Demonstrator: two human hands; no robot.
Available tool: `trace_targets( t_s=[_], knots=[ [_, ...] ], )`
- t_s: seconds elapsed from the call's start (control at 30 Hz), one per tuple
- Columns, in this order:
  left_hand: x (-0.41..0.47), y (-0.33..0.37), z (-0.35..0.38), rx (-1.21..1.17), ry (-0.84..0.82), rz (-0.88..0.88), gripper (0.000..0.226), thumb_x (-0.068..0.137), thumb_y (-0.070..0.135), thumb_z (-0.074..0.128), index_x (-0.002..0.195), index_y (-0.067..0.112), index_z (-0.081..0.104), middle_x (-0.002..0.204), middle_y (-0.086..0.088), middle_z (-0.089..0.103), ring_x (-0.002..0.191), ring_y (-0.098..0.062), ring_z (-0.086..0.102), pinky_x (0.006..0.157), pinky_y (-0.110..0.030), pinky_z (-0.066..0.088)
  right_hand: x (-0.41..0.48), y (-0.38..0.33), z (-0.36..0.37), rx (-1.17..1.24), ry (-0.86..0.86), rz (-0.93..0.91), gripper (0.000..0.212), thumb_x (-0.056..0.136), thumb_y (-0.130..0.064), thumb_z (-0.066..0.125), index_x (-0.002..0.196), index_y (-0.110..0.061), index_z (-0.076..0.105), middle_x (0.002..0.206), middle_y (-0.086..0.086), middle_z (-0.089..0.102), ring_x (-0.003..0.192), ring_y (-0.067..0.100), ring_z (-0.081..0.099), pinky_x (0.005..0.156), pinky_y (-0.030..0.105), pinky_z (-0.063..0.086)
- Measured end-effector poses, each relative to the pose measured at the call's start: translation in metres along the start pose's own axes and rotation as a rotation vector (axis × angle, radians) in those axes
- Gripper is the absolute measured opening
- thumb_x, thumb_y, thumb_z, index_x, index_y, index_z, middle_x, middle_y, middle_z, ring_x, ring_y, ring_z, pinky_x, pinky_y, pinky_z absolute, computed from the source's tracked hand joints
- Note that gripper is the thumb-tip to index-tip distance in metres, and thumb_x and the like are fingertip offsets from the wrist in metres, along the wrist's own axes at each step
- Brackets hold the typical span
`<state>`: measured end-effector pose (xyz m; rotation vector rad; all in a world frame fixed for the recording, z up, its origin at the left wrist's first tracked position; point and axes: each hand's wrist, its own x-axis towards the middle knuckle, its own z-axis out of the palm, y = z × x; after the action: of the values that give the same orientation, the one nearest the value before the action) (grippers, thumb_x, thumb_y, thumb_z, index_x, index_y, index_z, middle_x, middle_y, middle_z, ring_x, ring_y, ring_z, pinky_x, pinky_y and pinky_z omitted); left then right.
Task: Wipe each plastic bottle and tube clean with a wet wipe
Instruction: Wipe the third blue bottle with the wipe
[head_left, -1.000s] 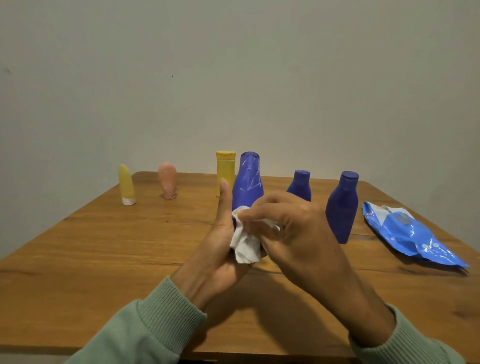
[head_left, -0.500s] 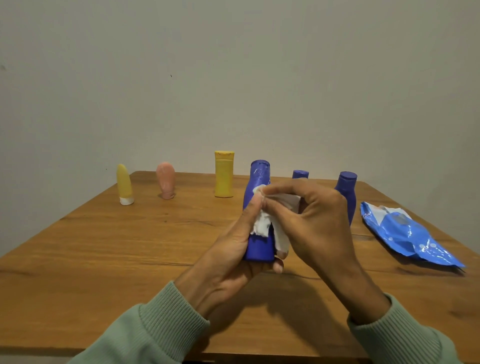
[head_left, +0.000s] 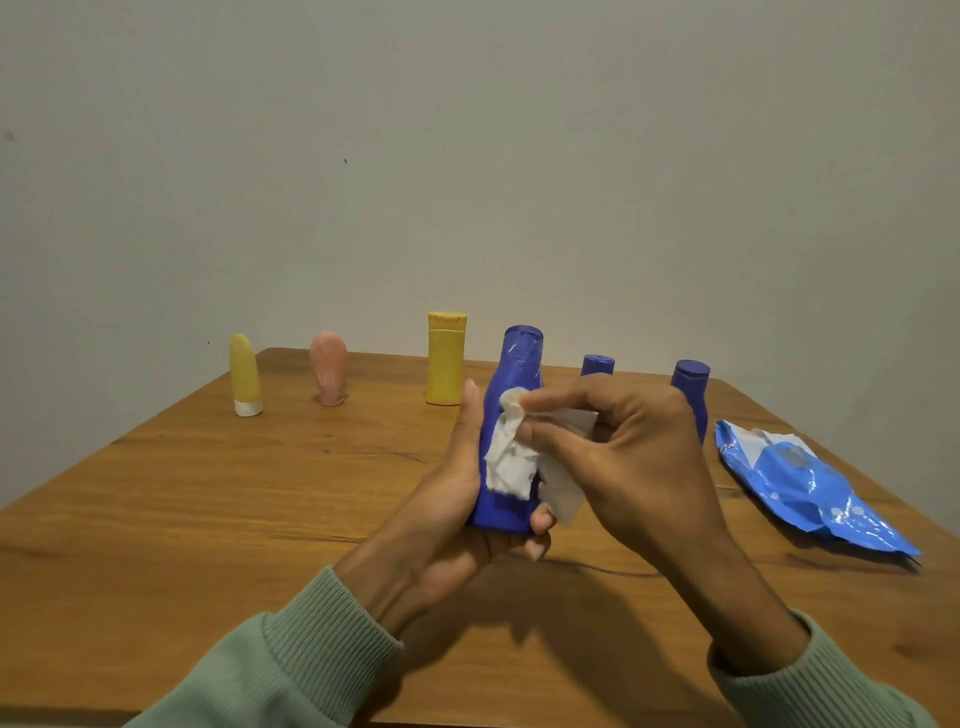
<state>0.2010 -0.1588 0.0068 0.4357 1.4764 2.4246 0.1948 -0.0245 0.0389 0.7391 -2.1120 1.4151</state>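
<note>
The left hand (head_left: 441, 525) wraps the lower half of a glossy blue plastic bottle (head_left: 514, 374), holding it upright above the near middle of the wooden table (head_left: 208, 493). Its thumb lies straight up the bottle's left side, and its curled fingertips show round the flat base on the right. The right hand (head_left: 639, 467) has thumb and forefinger closed in a pinch on a crumpled white wet wipe (head_left: 509, 462), pressing it on the bottle's front below the narrowing shoulder. Its other fingers are curled in behind. A loose flap of the wipe hangs toward the base.

Along the far edge, from left to right, stand:
- a tapered yellow tube (head_left: 243, 371) on a white cap
- a rounded pink tube (head_left: 328, 366)
- a flat-sided yellow bottle (head_left: 445, 358)
- a small blue bottle (head_left: 597, 364), partly hidden behind the hands
- a taller blue bottle (head_left: 693, 387)

At the right lies a shiny, creased blue wipe packet (head_left: 810, 488). Ribbed green sleeves (head_left: 291, 670) cover both wrists.
</note>
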Motion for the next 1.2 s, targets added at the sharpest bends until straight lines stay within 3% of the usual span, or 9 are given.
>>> trace_targets(
  t_s=[0.1, 0.2, 0.33, 0.53, 0.67, 0.8, 0.97, 1.1, 1.2],
  knots=[
    [0.0, 0.003, 0.001, -0.062, -0.012, 0.001, 0.068, 0.089, 0.069, 0.03, 0.1, 0.015, 0.072, 0.074, -0.009, 0.063, 0.054, -0.018, 0.054, 0.045, -0.029, 0.046, 0.002, -0.006, -0.003, 0.034, -0.09, -0.004, 0.018, 0.074, -0.017, 0.074, 0.087, -0.029, 0.07, 0.088, -0.013, 0.069, 0.08, 0.0, 0.066, 0.058, 0.013, 0.051],
    [0.0, 0.004, 0.001, -0.113, -0.061, 0.01, 0.069, 0.09, 0.069, 0.027, 0.105, 0.018, 0.071, 0.079, -0.005, 0.065, 0.052, -0.015, 0.052, 0.045, -0.027, 0.044, 0.01, -0.007, -0.02, 0.226, 0.112, 0.049, 0.017, 0.071, -0.013, 0.077, 0.087, -0.018, 0.073, 0.082, -0.006, 0.073, 0.077, 0.006, 0.069, 0.06, 0.017, 0.053],
    [0.0, 0.001, -0.001, -0.168, -0.085, -0.02, 0.072, 0.087, 0.071, 0.032, 0.112, 0.012, 0.064, 0.086, -0.009, 0.067, 0.05, -0.015, 0.052, 0.045, -0.025, 0.045, 0.016, -0.003, -0.042, 0.249, 0.277, 0.087, 0.021, 0.07, -0.024, 0.074, 0.091, -0.021, 0.071, 0.086, -0.008, 0.072, 0.081, 0.01, 0.069, 0.062, 0.022, 0.055],
    [0.001, -0.005, 0.002, -0.185, -0.124, -0.032, 0.066, 0.088, 0.07, 0.031, 0.104, 0.022, 0.073, 0.086, -0.011, 0.065, 0.051, -0.015, 0.05, 0.045, -0.026, 0.044, 0.009, -0.006, -0.027, 0.094, 0.034, 0.005, 0.016, 0.073, -0.013, 0.076, 0.086, -0.021, 0.073, 0.08, -0.009, 0.071, 0.074, 0.004, 0.067, 0.059, 0.017, 0.052],
    [0.001, -0.008, 0.001, -0.165, -0.139, -0.042, 0.063, 0.089, 0.07, 0.032, 0.105, 0.022, 0.07, 0.084, -0.01, 0.06, 0.054, -0.015, 0.05, 0.046, -0.027, 0.042, 0.01, 0.003, -0.016, -0.086, 0.083, -0.089, 0.017, 0.076, -0.015, 0.075, 0.092, -0.02, 0.073, 0.089, -0.011, 0.069, 0.083, -0.001, 0.063, 0.064, 0.008, 0.046],
    [0.003, -0.008, -0.001, -0.137, -0.116, -0.053, 0.064, 0.088, 0.069, 0.033, 0.103, 0.018, 0.069, 0.081, -0.009, 0.059, 0.053, -0.015, 0.05, 0.045, -0.026, 0.042, 0.008, 0.006, -0.014, -0.022, -0.048, -0.081, 0.019, 0.077, -0.014, 0.074, 0.096, -0.018, 0.072, 0.089, -0.005, 0.068, 0.07, 0.006, 0.065, 0.058, 0.016, 0.05],
    [0.004, -0.009, -0.002, -0.072, -0.082, -0.052, 0.063, 0.089, 0.069, 0.032, 0.103, 0.02, 0.069, 0.08, -0.01, 0.058, 0.053, -0.016, 0.05, 0.044, -0.026, 0.039, 0.012, 0.011, -0.013, -0.078, 0.055, -0.134, 0.02, 0.078, -0.011, 0.073, 0.095, -0.02, 0.07, 0.091, -0.01, 0.067, 0.086, -0.002, 0.061, 0.066, 0.006, 0.045],
    [0.004, -0.012, -0.005, -0.021, -0.038, -0.071, 0.067, 0.089, 0.07, 0.03, 0.113, 0.014, 0.057, 0.077, -0.01, 0.059, 0.053, -0.016, 0.05, 0.042, -0.024, 0.04, 0.01, 0.011, -0.01, 0.014, -0.161, -0.143, 0.018, 0.078, -0.011, 0.072, 0.095, -0.017, 0.071, 0.089, -0.007, 0.067, 0.071, 0.002, 0.064, 0.058, 0.01, 0.048],
    [0.005, -0.013, -0.005, 0.026, -0.016, -0.079, 0.065, 0.088, 0.071, 0.029, 0.107, 0.015, 0.057, 0.076, -0.008, 0.057, 0.054, -0.016, 0.05, 0.042, -0.024, 0.038, 0.01, 0.015, -0.005, -0.071, 0.046, -0.18, 0.019, 0.077, -0.013, 0.074, 0.094, -0.019, 0.071, 0.088, -0.01, 0.067, 0.083, -0.005, 0.061, 0.065, 0.005, 0.044]
  ],
)
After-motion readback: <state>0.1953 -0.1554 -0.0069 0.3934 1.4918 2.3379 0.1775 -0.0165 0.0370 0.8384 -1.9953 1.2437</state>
